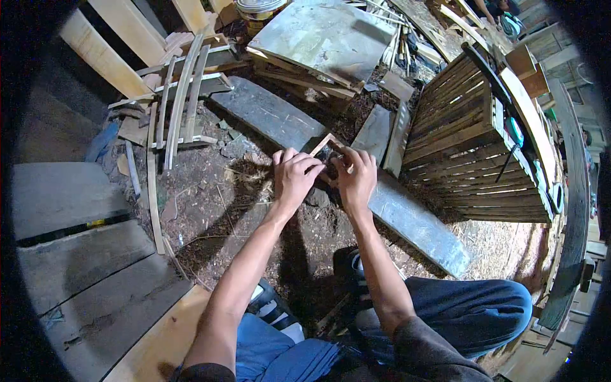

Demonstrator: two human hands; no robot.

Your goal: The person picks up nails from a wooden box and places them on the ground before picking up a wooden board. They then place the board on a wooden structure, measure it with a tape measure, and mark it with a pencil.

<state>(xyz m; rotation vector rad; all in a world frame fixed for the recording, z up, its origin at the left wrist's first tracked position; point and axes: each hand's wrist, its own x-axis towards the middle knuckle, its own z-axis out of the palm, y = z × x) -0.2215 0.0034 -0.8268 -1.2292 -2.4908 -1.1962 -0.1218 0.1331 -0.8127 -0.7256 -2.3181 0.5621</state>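
Between my hands is a small square wooden frame (323,144), tilted with one corner pointing away from me, above a long grey plank (280,121) lying on the ground. My left hand (294,179) has its fingers curled on the frame's left side. On the opposite side, my right hand (356,181) pinches the frame, its thumb and fingers bent inward. Part of the frame's near side is covered by my fingers. A dark lump (317,197) shows just below the frame.
A slatted wooden panel (471,146) leans at the right. Ahead stands a low, worn board-topped stand (324,38). Curved wooden strips (184,95) lie at the left beside grey boards (76,267). Wood shavings cover the ground (203,210). Part of another person (496,7) shows at top right.
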